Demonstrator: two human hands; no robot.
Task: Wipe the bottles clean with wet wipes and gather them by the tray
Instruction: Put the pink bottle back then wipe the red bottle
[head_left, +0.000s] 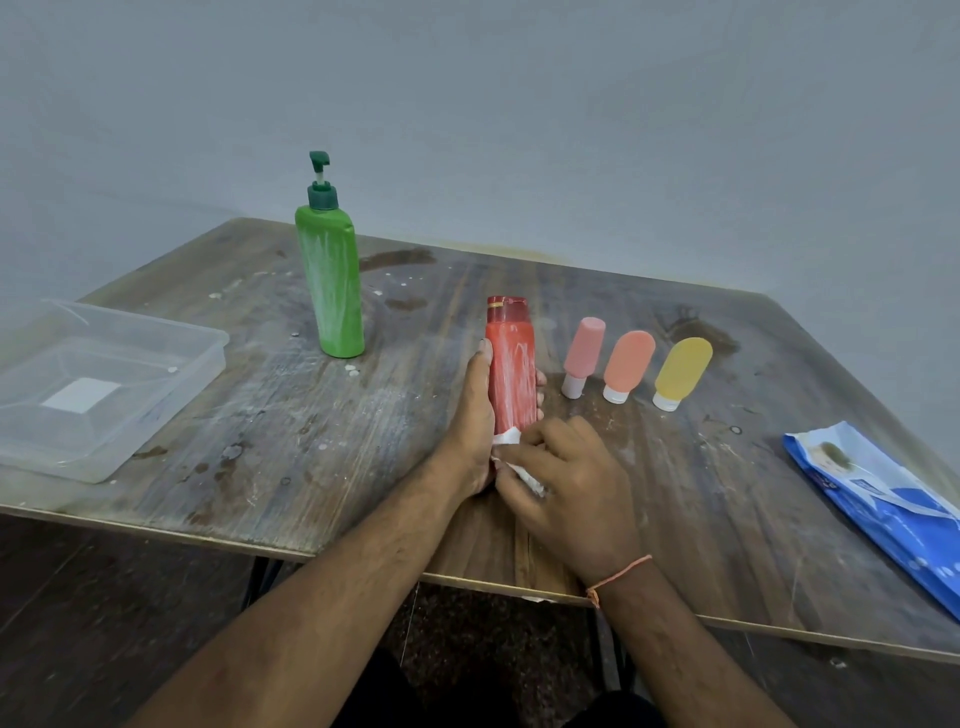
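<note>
My left hand (475, 415) grips a red bottle (511, 374) streaked with white, holding it upright near the table's middle. My right hand (566, 478) pinches a white wet wipe (506, 439) against the bottle's lower end. A tall green pump bottle (332, 280), also streaked white, stands behind and to the left. Three small tubes stand cap-down in a row to the right: pink (584, 356), orange (628, 364) and yellow (681, 371). A clear plastic tray (205, 358) sits at the table's left edge.
A blue wet-wipe pack (883, 499) lies at the right edge of the worn wooden table (311, 441). The table's front edge runs close under my wrists. A plain wall stands behind the table.
</note>
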